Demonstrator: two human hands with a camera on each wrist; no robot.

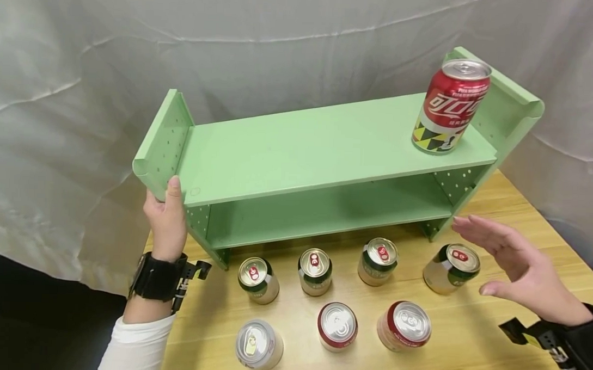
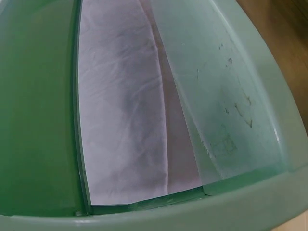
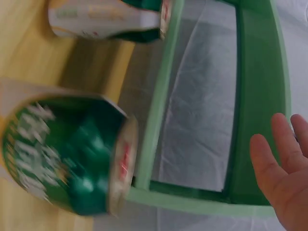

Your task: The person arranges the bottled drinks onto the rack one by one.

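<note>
A light green two-tier shelf [image 1: 302,147] stands on a wooden table [image 1: 492,344]. A red cola can [image 1: 451,106] stands upright at the right end of its top board. My left hand [image 1: 168,213] grips the front edge of the shelf's left side panel, thumb on the top board. My right hand [image 1: 505,249] hovers open, fingers straight, just right of and above a green-and-white can [image 1: 451,268] by the shelf's right foot, touching nothing. In the right wrist view that can [image 3: 72,159] is blurred and my fingers [image 3: 284,168] are spread before the shelf frame [image 3: 163,96]. The left wrist view shows only the shelf panel [image 2: 38,120].
Three more green-and-white cans [image 1: 378,261] [image 1: 315,270] [image 1: 258,279] stand in a row before the shelf. Nearer me are a silver can [image 1: 258,344] and two red cans [image 1: 337,326] [image 1: 404,325]. A white cloth [image 1: 282,37] hangs behind. The lower shelf board holds nothing.
</note>
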